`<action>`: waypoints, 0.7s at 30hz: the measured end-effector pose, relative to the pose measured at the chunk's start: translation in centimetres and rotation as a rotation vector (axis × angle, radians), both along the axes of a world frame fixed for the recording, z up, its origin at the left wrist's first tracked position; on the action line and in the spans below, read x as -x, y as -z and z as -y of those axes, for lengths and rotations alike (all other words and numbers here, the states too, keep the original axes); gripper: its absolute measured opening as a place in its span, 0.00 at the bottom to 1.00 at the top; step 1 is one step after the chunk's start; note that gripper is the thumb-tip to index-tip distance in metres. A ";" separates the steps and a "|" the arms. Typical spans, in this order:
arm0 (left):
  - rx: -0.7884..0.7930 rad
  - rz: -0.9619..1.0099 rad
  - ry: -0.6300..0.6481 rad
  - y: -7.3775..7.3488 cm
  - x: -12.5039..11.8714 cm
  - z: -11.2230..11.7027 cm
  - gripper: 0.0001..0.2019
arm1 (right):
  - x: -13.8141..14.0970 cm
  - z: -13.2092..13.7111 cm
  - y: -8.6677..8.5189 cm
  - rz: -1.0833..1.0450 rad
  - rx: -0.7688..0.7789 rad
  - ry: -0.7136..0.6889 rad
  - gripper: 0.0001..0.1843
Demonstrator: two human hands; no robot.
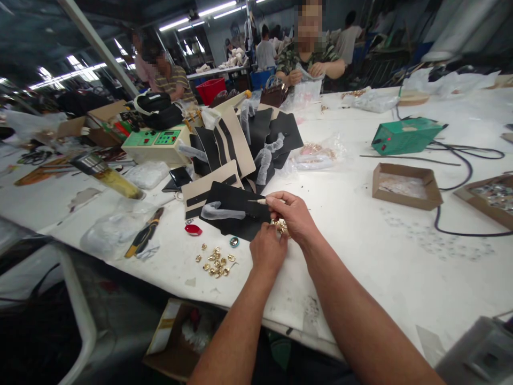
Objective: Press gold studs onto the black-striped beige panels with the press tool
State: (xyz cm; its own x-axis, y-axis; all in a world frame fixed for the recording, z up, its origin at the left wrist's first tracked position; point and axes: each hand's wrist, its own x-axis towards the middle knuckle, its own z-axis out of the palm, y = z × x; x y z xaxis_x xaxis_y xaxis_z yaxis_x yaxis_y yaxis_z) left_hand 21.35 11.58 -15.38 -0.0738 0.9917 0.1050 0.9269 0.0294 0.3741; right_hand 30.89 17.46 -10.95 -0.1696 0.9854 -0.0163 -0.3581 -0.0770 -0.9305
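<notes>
My left hand (267,250) and my right hand (290,215) meet low over the white table (360,278), just off the edge of a black leather panel (236,211). A small cluster of gold metal fittings (279,226) sits at my left fingertips, partly hidden by them. My right fingers pinch a thin pale stick (257,201) whose tip lies over the panel. A strip of white mesh (222,212) crosses the panel. Nearer me, loose gold rings (214,262) lie on the table, left of my left hand.
Stacked black and beige panels (240,144) rise behind my hands beside a green-and-cream control box (156,144). Pliers with yellow-black handles (144,233) lie at left. At right are a green machine (405,136), its black cables, and a cardboard tray (406,187). A co-worker (308,64) handles a plastic bag opposite.
</notes>
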 end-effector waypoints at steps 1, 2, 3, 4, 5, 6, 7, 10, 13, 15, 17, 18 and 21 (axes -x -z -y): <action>0.007 0.002 -0.001 0.0 0.0 -0.1 0.11 | 0.0 0.0 0.0 -0.020 0.007 -0.001 0.18; 0.013 0.003 -0.004 0.0 0.0 -0.2 0.11 | 0.0 0.0 -0.1 -0.037 0.013 -0.006 0.18; 0.018 0.004 -0.007 0.0 0.0 -0.3 0.10 | 0.1 0.1 0.0 -0.051 0.020 -0.014 0.18; 0.024 0.007 -0.014 -0.1 0.0 -0.4 0.11 | 0.3 0.1 0.0 -0.059 0.026 -0.024 0.18; 0.029 0.012 -0.024 -0.1 -0.1 -0.5 0.11 | 0.4 0.2 0.0 -0.065 0.030 -0.031 0.18; 0.034 0.019 -0.035 -0.1 -0.2 -0.5 0.12 | 0.6 0.3 0.1 -0.067 0.034 -0.038 0.18; 0.037 0.029 -0.046 -0.1 -0.3 -0.6 0.12 | 0.8 0.4 0.2 -0.068 0.037 -0.041 0.18; 0.032 0.075 -0.063 -0.1 -0.6 -0.7 0.12 | 1.2 0.7 0.5 -0.079 0.036 -0.050 0.19; -0.003 0.141 -0.054 -0.1 -0.5 -0.2 0.12 | 1.5 0.9 0.8 -0.077 0.021 -0.074 0.18; -0.039 0.205 -0.042 0.0 0.1 0.6 0.11 | 1.6 1.0 0.9 -0.060 0.026 -0.098 0.18; -0.074 0.294 -0.038 0.1 1.2 2.0 0.09 | 1.8 1.1 1.2 -0.040 0.030 -0.117 0.17; -0.089 0.341 -0.044 0.2 2.0 2.8 0.08 | 2.1 1.2 1.4 -0.031 0.024 -0.122 0.17; -0.133 0.483 -0.124 0.4 4.7 5.9 0.08 | 3.1 1.5 1.9 -0.034 -0.002 -0.136 0.16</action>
